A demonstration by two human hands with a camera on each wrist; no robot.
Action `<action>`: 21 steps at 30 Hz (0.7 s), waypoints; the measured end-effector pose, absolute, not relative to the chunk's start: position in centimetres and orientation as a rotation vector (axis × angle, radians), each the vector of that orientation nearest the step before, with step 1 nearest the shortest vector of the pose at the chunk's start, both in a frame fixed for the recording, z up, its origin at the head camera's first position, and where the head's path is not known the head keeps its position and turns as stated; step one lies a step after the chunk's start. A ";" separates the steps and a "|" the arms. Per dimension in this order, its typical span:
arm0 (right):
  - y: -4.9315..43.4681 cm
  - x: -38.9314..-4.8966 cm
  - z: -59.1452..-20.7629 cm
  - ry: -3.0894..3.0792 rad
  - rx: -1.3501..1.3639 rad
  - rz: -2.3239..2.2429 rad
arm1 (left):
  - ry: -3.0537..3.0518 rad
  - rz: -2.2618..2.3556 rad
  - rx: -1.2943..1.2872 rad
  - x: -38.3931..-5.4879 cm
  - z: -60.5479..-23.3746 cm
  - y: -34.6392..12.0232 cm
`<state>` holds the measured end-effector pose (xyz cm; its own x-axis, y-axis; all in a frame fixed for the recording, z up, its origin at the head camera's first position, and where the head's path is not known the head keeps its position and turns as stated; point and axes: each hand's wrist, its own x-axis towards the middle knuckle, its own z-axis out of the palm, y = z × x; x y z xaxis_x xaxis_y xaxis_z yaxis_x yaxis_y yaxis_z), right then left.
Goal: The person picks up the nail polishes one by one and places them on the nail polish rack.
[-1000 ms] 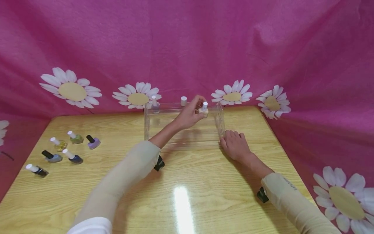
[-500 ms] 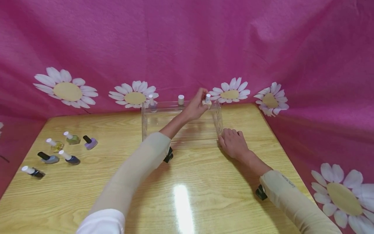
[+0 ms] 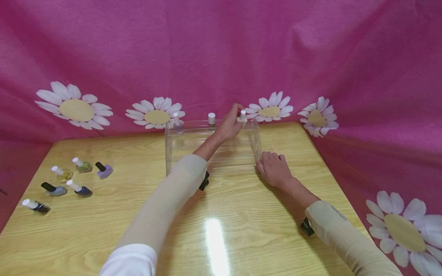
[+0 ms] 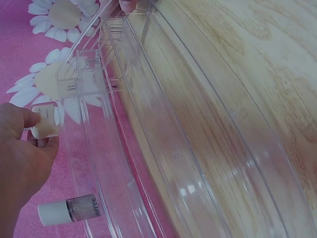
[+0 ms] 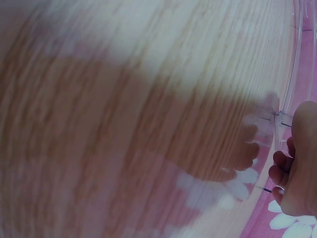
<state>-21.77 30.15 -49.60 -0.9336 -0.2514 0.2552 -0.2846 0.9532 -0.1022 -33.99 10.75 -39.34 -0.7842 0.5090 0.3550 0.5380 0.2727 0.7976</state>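
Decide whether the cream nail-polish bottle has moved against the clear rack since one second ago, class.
Yes. Against the clear rack, the cream nail-polish bottle has moved up the head view and slightly right.

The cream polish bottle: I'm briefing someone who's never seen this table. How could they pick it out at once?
At the back of the wooden table stands a clear rack. At its top tier, towards the right end in the head view, the left hand pinches the cream bottle. The two bottles farther left along that tier are white-capped too, but neither is held.
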 end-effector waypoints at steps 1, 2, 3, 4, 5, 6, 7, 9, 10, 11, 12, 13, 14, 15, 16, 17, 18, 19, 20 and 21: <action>30.2 -21.8 -49.6 -2.870 0.397 0.201 | -2.489 -1.571 -1.014 -34.0 -39.4 10.8; 30.2 -21.8 -49.7 -2.873 0.396 0.202 | -2.495 -1.567 -1.007 -34.1 -39.4 10.9; 30.2 -21.8 -49.7 -2.874 0.395 0.203 | -2.498 -1.563 -0.999 -34.2 -39.4 11.0; 30.2 -21.8 -49.7 -2.875 0.397 0.208 | -2.502 -1.555 -0.992 -34.3 -39.5 11.1; 30.2 -21.8 -49.6 -2.873 0.398 0.205 | -2.507 -1.548 -0.987 -34.4 -39.5 11.2; 30.2 -21.8 -49.7 -2.871 0.400 0.205 | -2.513 -1.547 -0.982 -34.4 -39.5 11.3; 30.2 -21.8 -49.7 -2.869 0.401 0.205 | -2.524 -1.536 -0.974 -34.5 -39.6 11.3; 30.3 -21.9 -49.8 -2.867 0.401 0.206 | -2.558 -1.509 -0.962 -34.6 -39.7 11.4; 30.3 -21.9 -49.9 -2.870 0.400 0.207 | -2.580 -1.490 -0.954 -34.6 -39.7 11.5; 30.3 -22.0 -49.9 -2.873 0.397 0.207 | -2.596 -1.476 -0.948 -34.6 -39.8 11.5; 30.3 -22.0 -50.0 -2.876 0.395 0.210 | -2.615 -1.460 -0.938 -34.6 -39.8 11.5; 30.3 -22.0 -50.0 -2.876 0.394 0.211 | -2.633 -1.438 -0.930 -34.6 -39.9 11.6; 30.3 -22.0 -50.0 -2.876 0.396 0.215 | -2.647 -1.421 -0.922 -34.6 -40.0 11.6; 30.3 -22.0 -50.0 -2.878 0.396 0.215 | -2.654 -1.409 -0.917 -34.6 -40.0 11.6; 30.3 -22.0 -49.9 -2.879 0.397 0.217 | -2.661 -1.393 -0.911 -34.6 -40.1 11.7; 30.3 -21.9 -49.9 -2.879 0.398 0.217 | -2.666 -1.382 -0.908 -34.5 -40.2 11.7; 30.3 -21.9 -49.9 -2.879 0.397 0.215 | -2.674 -1.368 -0.904 -34.5 -40.2 11.8; 30.3 -21.9 -49.9 -2.881 0.396 0.215 | -2.679 -1.354 -0.902 -34.6 -40.3 11.8; 30.3 -22.0 -49.9 -2.884 0.393 0.211 | -2.686 -1.338 -0.900 -34.6 -40.3 11.8; 30.3 -22.0 -49.9 -2.888 0.389 0.208 | -2.695 -1.321 -0.899 -34.6 -40.4 11.9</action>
